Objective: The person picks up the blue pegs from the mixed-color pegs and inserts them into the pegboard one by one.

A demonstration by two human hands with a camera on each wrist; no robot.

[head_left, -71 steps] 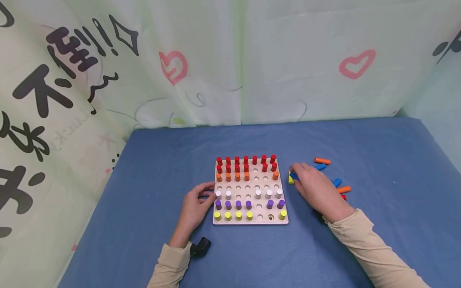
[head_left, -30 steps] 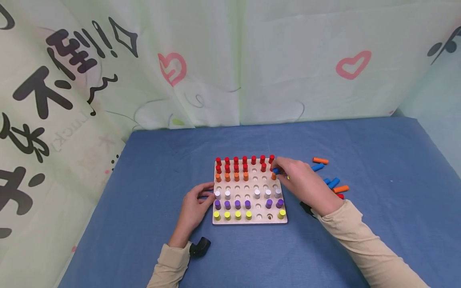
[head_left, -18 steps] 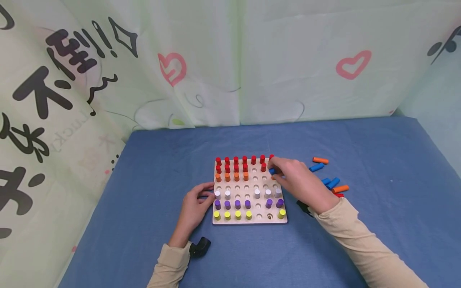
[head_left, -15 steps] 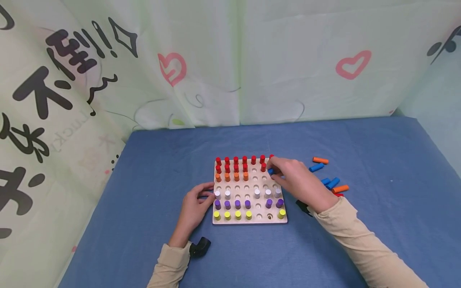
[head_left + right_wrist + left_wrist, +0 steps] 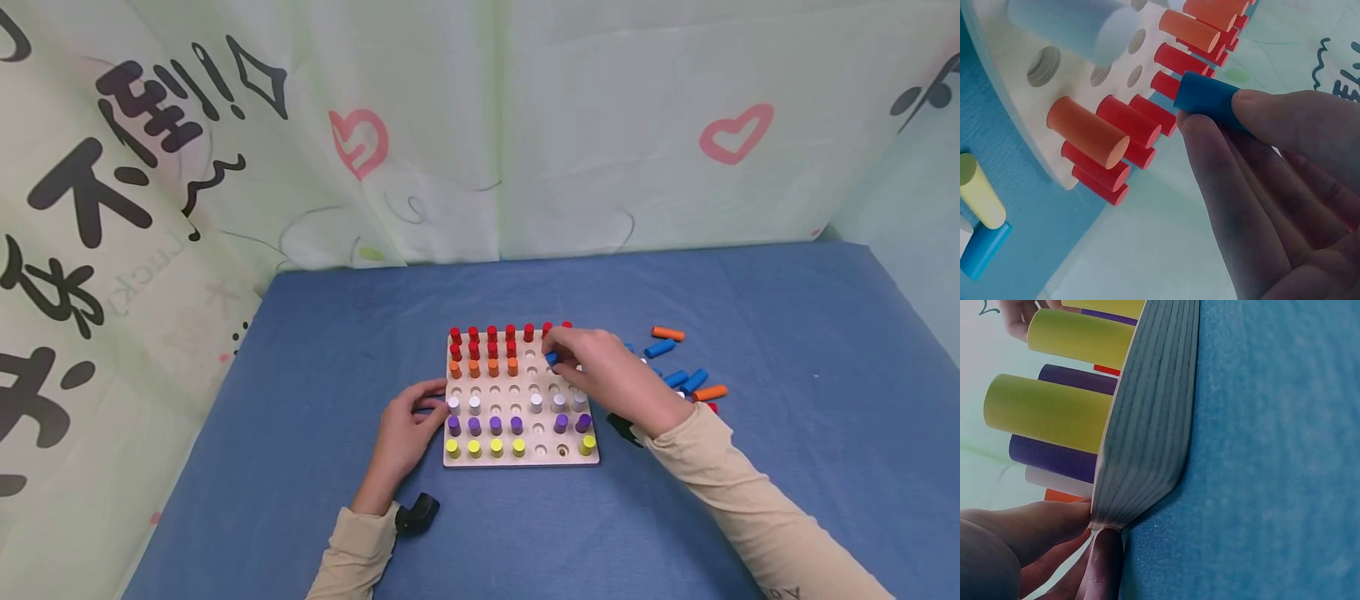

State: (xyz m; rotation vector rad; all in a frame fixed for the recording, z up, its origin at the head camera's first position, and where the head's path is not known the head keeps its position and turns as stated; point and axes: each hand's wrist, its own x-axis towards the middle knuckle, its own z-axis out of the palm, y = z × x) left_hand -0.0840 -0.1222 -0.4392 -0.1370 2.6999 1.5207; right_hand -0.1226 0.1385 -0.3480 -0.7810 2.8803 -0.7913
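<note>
A pale wooden pegboard (image 5: 525, 462) lies on the blue cloth, with rows of upright red, orange, white, purple and yellow pegs and some bare holes. My left hand (image 5: 405, 429) holds its left edge; in the left wrist view the thumb and a finger meet at the board's corner beside the yellow pegs (image 5: 1047, 415). My right hand (image 5: 611, 371) is over the board's upper right part. Between its thumb and fingertips it pinches a blue peg (image 5: 1207, 97), which is tilted and above the surface. That hand hides some pegs of the red and orange rows in the head view.
Right of the board lie loose pegs: an orange peg (image 5: 667, 333), a blue peg (image 5: 660, 348), another orange peg (image 5: 709, 392) and several more. The right wrist view shows a loose yellow peg (image 5: 985, 194). A printed curtain (image 5: 555, 167) hangs behind the table.
From the loose pegs on the right, my right hand has carried the blue peg left over the board, shifting slightly further left in the last half second. My left hand has stayed at the edge.
</note>
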